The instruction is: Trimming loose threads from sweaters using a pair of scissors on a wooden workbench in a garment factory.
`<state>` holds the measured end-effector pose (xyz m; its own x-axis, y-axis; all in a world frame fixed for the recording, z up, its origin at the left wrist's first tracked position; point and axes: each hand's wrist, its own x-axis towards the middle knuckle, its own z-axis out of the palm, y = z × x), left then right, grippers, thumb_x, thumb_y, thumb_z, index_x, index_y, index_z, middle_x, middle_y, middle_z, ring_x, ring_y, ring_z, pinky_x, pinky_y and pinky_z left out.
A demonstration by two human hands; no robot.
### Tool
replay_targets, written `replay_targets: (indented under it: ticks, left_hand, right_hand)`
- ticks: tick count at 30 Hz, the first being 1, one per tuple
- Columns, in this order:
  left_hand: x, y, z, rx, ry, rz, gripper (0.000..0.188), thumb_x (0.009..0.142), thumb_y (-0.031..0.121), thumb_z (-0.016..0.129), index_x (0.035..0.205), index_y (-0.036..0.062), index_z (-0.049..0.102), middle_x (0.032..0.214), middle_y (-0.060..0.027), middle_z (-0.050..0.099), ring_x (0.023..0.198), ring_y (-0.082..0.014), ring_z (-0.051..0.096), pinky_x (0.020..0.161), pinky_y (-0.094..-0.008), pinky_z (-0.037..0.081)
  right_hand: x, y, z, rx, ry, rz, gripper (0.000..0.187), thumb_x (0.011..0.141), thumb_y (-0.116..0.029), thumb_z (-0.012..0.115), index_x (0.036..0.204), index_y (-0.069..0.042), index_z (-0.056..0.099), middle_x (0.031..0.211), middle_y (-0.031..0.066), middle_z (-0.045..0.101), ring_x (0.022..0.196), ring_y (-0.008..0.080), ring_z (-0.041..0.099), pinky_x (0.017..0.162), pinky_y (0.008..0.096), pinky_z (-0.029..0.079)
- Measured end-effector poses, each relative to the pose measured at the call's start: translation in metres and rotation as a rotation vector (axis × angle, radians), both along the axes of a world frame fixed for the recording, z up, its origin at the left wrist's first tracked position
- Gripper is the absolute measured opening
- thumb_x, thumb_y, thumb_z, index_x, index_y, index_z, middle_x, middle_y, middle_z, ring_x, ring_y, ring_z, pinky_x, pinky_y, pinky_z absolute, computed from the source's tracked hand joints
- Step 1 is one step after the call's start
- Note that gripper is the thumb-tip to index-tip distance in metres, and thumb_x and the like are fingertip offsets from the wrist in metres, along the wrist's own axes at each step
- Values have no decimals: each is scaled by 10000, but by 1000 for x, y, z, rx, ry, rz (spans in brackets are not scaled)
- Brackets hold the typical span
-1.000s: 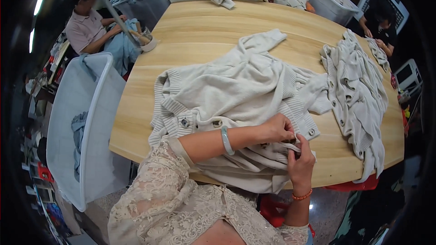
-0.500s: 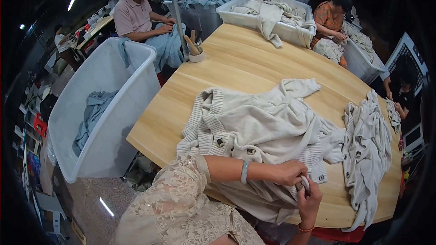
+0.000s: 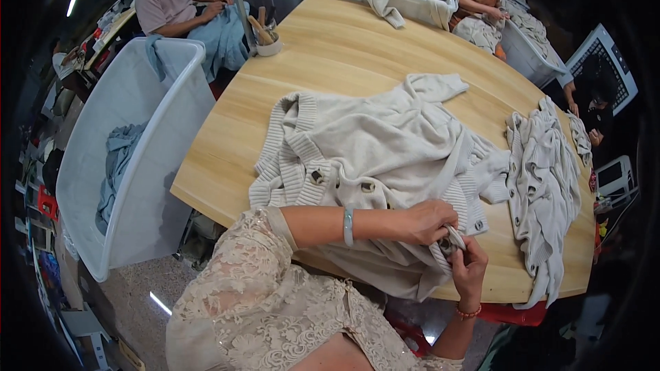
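Now the left hand [image 3: 430, 221] and the right hand [image 3: 469, 262] meet at the near edge of the counter [image 3: 357, 48], both sets of fingers pinching one rolled fold [image 3: 454, 237] of a cream knit cardigan [image 3: 378, 130]. It lies spread across the counter, its lowest part seeming to droop over the near edge. A second ago the right thumb and fingers stood farther apart; now the fold bulges as a tight loop between the hands, so the handling appears settled on this small stretch of knit. A second cream cardigan [image 3: 543, 185] lies bunched at the counter's right end, and off its left side stands a white plastic tub [image 3: 155, 192] with a blue garment [image 3: 118, 165].

What sits inside the fold is hidden; whether a button is there cannot be told. The left forearm covers some of the spread knit, and a co-worker [image 3: 165, 3] beyond the counter's far-left side is cut off at the top.
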<state>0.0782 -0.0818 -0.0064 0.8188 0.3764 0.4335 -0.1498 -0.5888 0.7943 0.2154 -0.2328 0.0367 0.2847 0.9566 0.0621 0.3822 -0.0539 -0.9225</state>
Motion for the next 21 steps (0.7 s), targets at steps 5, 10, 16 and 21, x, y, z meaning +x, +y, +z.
replay_targets:
  ticks: [5,10,16,21]
  left_hand:
    - [-78,4,33,288,-38,382,318,732,159,749,1011,75,621,1055,-131,586,1009,-328,549,889,-417,417]
    - [-216,69,17,523,322,1087,618,714,182,775,1271,86,525,1247,-175,526,1176,-374,478,987,-482,368]
    - [-262,76,20,-83,336,934,144,811,31,608,947,8,653,684,-68,626,659,-145,599,630,-273,473]
    - [-184,9,97,-80,4,431,213,816,-53,584,1018,6,618,872,-74,639,779,-151,628,698,-265,502]
  right_hand:
    - [20,-2,0,106,146,-324,166,948,-169,634,832,-66,576,710,-52,546,564,14,462,501,178,351]
    - [29,16,-14,412,71,-461,290,948,-90,614,1212,8,544,971,-5,576,802,50,503,736,202,426]
    - [-30,33,12,334,-299,-98,369,805,48,672,1159,5,579,1042,106,566,739,130,563,666,250,472]
    - [-87,46,18,279,-378,191,959,686,-164,849,1466,-38,306,1397,180,448,690,184,609,616,299,531]
